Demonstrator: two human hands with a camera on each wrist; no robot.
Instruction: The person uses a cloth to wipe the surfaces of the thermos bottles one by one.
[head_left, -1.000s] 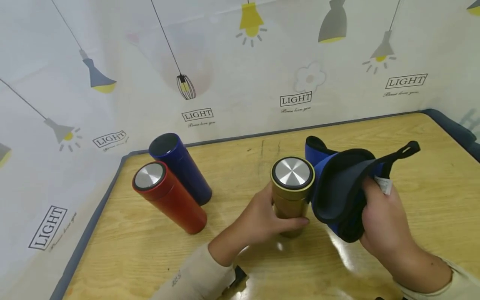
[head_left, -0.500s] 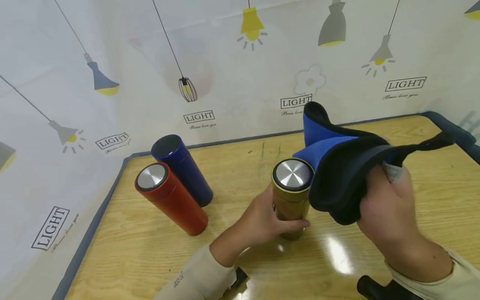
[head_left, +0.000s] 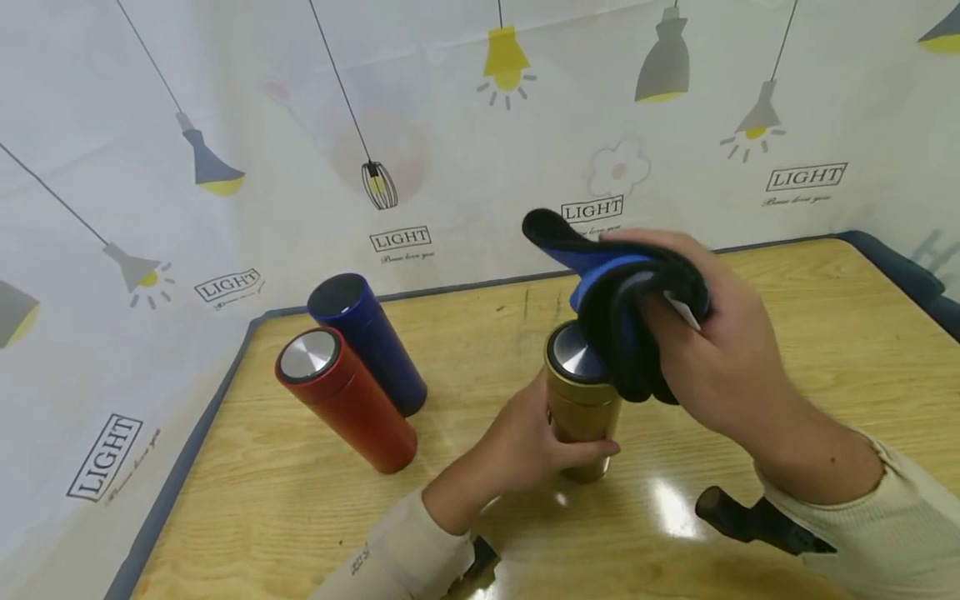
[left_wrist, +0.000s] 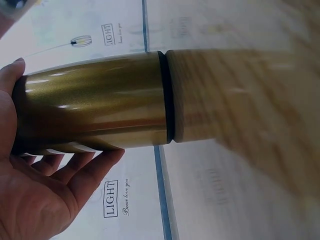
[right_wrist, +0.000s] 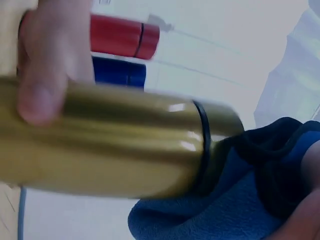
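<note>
A gold thermos flask [head_left: 581,421] with a silver, black-ringed lid stands upright on the table. My left hand [head_left: 517,442] holds it low on the body, thumb across the near side; in the left wrist view the fingers [left_wrist: 95,177] curl about the flask. Bunched in my right hand [head_left: 720,358] is a blue cloth [head_left: 626,333] with black edging, which hides the right part of the lid in the head view. The right wrist view has the cloth [right_wrist: 200,215] against the flask's lid end.
A red flask [head_left: 360,408] and a dark blue flask [head_left: 386,350] stand close together on the left of the wooden table [head_left: 247,508]. Behind rises a white sheet [head_left: 480,167] printed with lamps. Below my right wrist is a black wrist device [head_left: 750,518].
My right hand has lifted the cloth, turned over and moved it left onto the gold flask's lid. The left hand and the flasks have stayed put; the view has shifted slightly.
</note>
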